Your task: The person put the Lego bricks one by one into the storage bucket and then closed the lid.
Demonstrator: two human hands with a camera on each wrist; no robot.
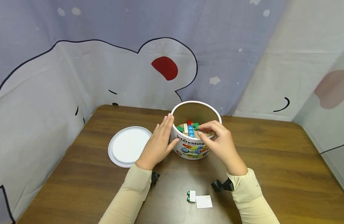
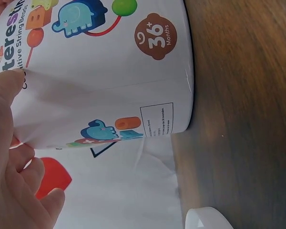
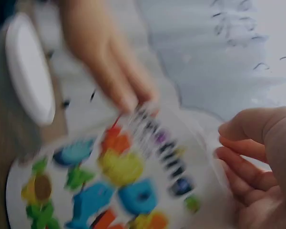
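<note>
Left hand (image 1: 158, 140) lies outstretched against the “Interesting” “36+ Months” tub (image 1: 192, 150), right hand (image 1: 220, 137) seemingly pinching a blue piece (image 1: 200, 131).

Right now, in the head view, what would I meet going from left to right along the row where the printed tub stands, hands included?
Round white lid, left hand, white tub printed "Interesting", right hand.

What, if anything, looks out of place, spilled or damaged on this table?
One small oddity: a white-and-green block lies on its side outside the bucket, near a flat white piece, while other blocks are inside. Nothing visible looks spilled or damaged.
</note>
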